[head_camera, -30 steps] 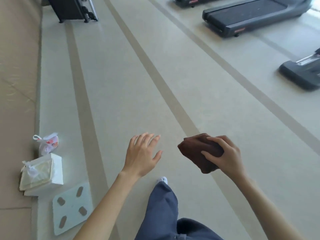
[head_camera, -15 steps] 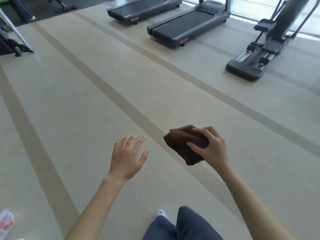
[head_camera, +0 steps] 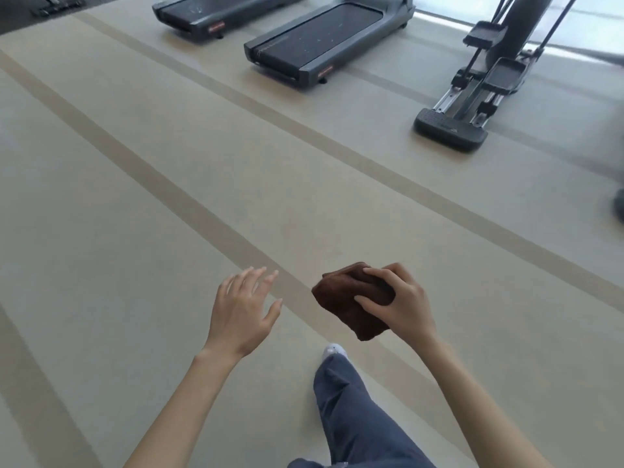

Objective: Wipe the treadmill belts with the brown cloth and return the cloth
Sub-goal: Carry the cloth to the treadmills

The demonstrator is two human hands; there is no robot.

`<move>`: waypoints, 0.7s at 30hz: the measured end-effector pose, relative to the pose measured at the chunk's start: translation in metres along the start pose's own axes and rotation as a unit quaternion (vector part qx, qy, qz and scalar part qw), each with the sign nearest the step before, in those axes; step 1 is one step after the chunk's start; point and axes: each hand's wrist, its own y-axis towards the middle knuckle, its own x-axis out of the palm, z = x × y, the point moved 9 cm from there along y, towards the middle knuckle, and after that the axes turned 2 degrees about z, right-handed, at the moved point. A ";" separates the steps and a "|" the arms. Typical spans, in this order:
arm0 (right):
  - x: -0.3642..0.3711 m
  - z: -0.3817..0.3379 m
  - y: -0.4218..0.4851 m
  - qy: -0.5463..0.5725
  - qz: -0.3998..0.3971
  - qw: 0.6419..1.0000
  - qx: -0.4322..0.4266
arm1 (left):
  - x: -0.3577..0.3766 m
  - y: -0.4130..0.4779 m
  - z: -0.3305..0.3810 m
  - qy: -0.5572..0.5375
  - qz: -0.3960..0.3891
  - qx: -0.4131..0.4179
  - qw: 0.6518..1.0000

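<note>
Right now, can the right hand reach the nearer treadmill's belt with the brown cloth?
Probably not yet. The right hand grips the brown cloth close to the body, while the nearer treadmill's belt lies far ahead across the floor. Nothing stands between them, so walking closer should do it.

Bright daylight from upper right, glare there; blurred edges

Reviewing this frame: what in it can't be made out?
- Head view: the nearer treadmill and the farther treadmill are cut off by the top edge; dirt on their belts is too small to see.
- Head view: part of the brown cloth is hidden under the right hand gripping it.
- Head view: a dark shape at the right edge is blurred and cut off.
</note>
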 end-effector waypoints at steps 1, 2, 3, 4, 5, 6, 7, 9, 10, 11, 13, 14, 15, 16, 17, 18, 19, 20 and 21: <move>-0.002 0.002 0.023 0.002 0.005 1.000 -0.002 | -0.002 0.021 0.001 0.001 0.003 0.002 1.000; -0.005 0.003 0.048 0.002 0.009 1.000 -0.005 | -0.005 0.045 0.002 0.000 0.005 0.007 1.000; -0.008 0.005 0.072 0.001 0.014 1.000 -0.007 | -0.008 0.068 0.004 -0.004 0.006 0.013 1.000; -0.012 0.006 0.094 0.000 0.019 1.000 -0.010 | -0.011 0.092 0.006 -0.009 0.010 0.018 1.000; -0.016 0.008 0.116 0.002 0.023 1.000 -0.015 | -0.015 0.114 0.008 -0.013 0.014 0.020 1.000; -0.020 0.008 0.137 0.004 0.027 0.999 -0.021 | -0.018 0.136 0.009 -0.012 0.021 0.020 1.000; -0.024 0.009 0.158 0.005 0.031 0.999 -0.026 | -0.022 0.157 0.010 -0.011 0.029 0.020 0.999; -0.030 0.013 0.196 0.005 0.041 0.999 -0.028 | -0.026 0.192 0.011 -0.016 0.037 0.018 0.999; -0.032 0.016 0.212 0.005 0.049 0.998 -0.026 | -0.026 0.208 0.011 -0.021 0.039 0.016 0.999; -0.033 0.019 0.224 0.009 0.059 0.998 -0.020 | -0.025 0.221 0.010 -0.023 0.040 0.016 0.999; -0.032 0.028 0.247 0.030 0.076 0.997 -0.006 | -0.023 0.247 0.008 -0.021 0.038 0.019 0.999; -0.028 0.033 0.258 0.038 0.076 0.996 -0.001 | -0.020 0.259 0.005 -0.020 0.034 0.021 0.999; -0.021 0.038 0.269 0.040 0.070 0.997 0.004 | -0.017 0.271 0.000 -0.020 0.028 0.021 0.999; -0.013 0.042 0.280 0.035 0.062 0.997 0.006 | -0.013 0.283 -0.007 -0.020 0.023 0.021 0.999; -0.004 0.045 0.292 0.027 0.054 0.998 0.005 | -0.008 0.295 -0.015 -0.020 0.016 0.019 1.000; 0.004 0.046 0.304 0.019 0.049 0.999 0.004 | -0.004 0.307 -0.024 -0.019 0.008 0.017 1.000; 0.012 0.047 0.318 0.013 0.046 0.999 0.002 | 0.000 0.321 -0.034 -0.018 0.003 0.016 1.000; 0.020 0.048 0.333 0.009 0.045 0.999 0.002 | 0.002 0.336 -0.043 -0.017 0.001 0.015 1.000; 0.026 0.049 0.350 0.008 0.046 0.999 0.003 | 0.003 0.354 -0.053 -0.018 0.002 0.015 1.000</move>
